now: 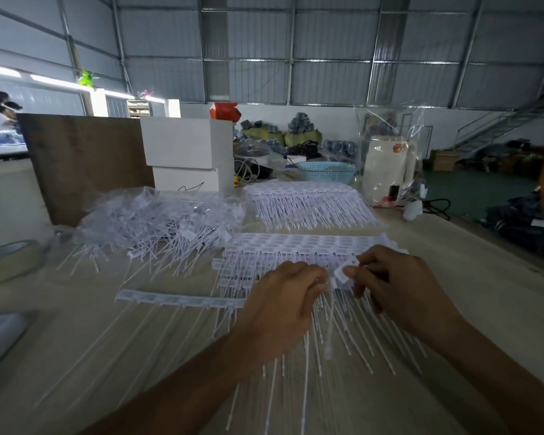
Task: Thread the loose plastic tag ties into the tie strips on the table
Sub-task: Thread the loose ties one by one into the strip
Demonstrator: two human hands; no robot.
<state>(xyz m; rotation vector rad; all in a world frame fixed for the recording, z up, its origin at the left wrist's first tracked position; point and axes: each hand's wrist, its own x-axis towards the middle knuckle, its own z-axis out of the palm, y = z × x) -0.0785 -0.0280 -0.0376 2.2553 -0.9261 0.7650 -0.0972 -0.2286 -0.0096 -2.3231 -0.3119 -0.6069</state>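
A heap of loose white plastic tag ties (161, 224) lies at the centre left of the table, partly in clear plastic. Stacked tie strips (295, 246) lie before me, their thin tails fanning toward the near edge. One single strip (179, 299) runs leftward from under my left hand. My left hand (283, 304) has its fingers curled and pinches the strip end at the stack's front. My right hand (393, 287) pinches the small white head of a tag tie (343, 273) between thumb and forefinger, right against the left hand's fingertips.
A second pile of tie strips (308, 202) sits farther back. White boxes (186, 152), a brown board (82, 161), a blue basket (327, 172) and a white kettle in plastic (386, 167) stand behind. A tape roll (10, 262) lies at the far left.
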